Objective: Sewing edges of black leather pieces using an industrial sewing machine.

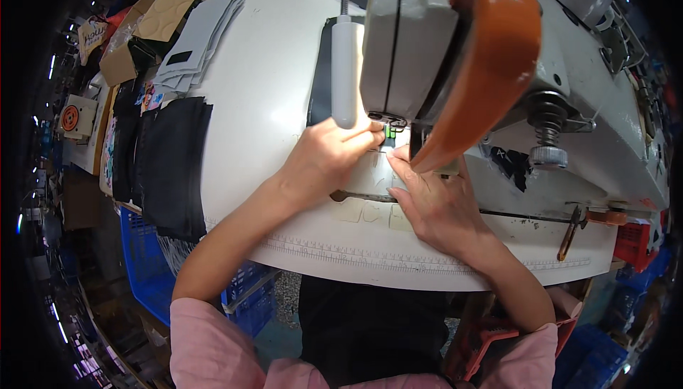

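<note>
Under the grey head of a sewing machine [398,48] lies a small dark fabric piece [388,143] with bright green marks. My left hand [327,151] is closed at its left edge, fingertips pressed together close to the needle area. From the right, my right hand [437,200] rests on the white machine bed, a fingertip against the piece's near edge and the thumb apart from it. An orange machine part [491,55] hides some of its fingers. A black fabric panel [321,69] lies behind my left hand, partly under a white lamp [344,69].
Black fabric pieces [174,165] are stacked at the left, with grey sheets [203,37] beyond them. A ruler scale [356,255] runs along the table's front edge. Snips [569,232] and an orange-handled tool [605,217] lie at right. Blue crates [139,254] stand below.
</note>
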### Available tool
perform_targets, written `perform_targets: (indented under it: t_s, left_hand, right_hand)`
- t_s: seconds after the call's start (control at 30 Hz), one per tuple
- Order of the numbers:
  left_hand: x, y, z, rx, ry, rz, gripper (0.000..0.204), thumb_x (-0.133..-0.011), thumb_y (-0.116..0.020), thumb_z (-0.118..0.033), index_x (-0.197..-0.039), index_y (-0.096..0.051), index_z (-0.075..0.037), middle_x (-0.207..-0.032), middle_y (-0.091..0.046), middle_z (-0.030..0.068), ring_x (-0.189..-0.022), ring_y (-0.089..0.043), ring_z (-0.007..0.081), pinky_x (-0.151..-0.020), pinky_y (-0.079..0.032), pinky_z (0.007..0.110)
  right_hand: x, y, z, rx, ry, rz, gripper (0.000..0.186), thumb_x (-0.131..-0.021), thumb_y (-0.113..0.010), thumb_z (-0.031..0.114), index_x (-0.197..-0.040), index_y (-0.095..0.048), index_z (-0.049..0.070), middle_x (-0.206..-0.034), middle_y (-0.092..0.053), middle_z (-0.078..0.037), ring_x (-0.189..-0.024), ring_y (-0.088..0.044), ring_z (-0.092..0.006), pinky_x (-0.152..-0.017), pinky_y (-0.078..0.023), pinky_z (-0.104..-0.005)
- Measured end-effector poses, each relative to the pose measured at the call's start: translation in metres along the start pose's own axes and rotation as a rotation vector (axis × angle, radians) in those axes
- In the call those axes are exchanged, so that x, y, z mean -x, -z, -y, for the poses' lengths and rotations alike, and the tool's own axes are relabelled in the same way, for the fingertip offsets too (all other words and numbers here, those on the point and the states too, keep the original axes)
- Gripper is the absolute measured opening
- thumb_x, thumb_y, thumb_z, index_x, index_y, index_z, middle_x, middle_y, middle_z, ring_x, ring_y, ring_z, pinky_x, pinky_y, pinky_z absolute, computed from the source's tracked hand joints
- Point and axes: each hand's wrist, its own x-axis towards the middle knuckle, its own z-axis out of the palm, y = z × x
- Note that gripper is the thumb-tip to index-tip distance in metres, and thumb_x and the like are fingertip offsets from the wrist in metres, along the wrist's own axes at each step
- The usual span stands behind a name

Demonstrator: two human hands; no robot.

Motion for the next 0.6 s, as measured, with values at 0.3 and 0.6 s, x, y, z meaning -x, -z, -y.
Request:
perform_targets:
  t_s: [0.3, 0.6]
  left_hand:
    - [-0.009, -0.006, 0.012, -0.022, -0.036, -0.168, 0.026, -0.081, -0.073, -0.001, -0.105, -0.079, -0.007, -0.090, -0.070, 0.0121, -0.068, -0.062, 0.0226, -0.060, -0.056, 0.031]
    - [-0.007, -0.014, 0.016, -0.088, -0.088, -0.216, 0.027, -0.081, -0.073, -0.001, -0.105, -0.080, -0.008, -0.086, -0.071, 0.0116, -0.068, -0.062, 0.0224, -0.061, -0.056, 0.031]
  right_hand:
    - [0.001, -0.002, 0.000, -0.032, 0.001, -0.012, 0.046, -0.092, -0.070, 0.016, -0.133, -0.062, -0.002, -0.130, -0.065, -0.014, -0.100, -0.061, -0.0272, -0.100, -0.041, -0.0427]
    - [-0.001, 0.027, 0.005, -0.029, 0.036, -0.071, 0.043, -0.089, -0.071, 0.013, -0.131, -0.065, 0.007, -0.123, -0.064, -0.010, -0.100, -0.058, -0.0285, -0.095, -0.043, -0.0426]
